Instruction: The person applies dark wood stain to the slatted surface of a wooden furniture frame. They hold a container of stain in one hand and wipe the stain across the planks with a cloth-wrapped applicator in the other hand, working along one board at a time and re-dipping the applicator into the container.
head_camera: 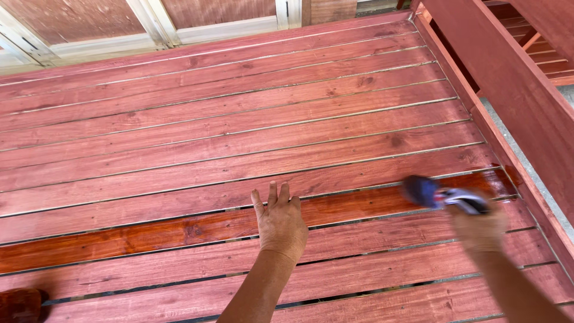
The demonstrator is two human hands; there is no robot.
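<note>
My left hand (279,220) rests flat on a reddish wooden slat platform (239,119), fingers slightly spread and holding nothing. My right hand (478,228) grips a paint roller (421,190) with a dark blue head and a pale handle, blurred by motion. The roller sits on a glossy, wet-looking orange-red plank (179,230) that runs across the platform from left to right. My left fingertips touch the near edge of that glossy plank. The other planks look matt and paler.
A slanted reddish wooden rail (514,84) borders the platform on the right. Pale framed panels (149,30) stand beyond the far edge. A dark reddish object (21,305) shows at the bottom left corner. Narrow gaps separate the planks.
</note>
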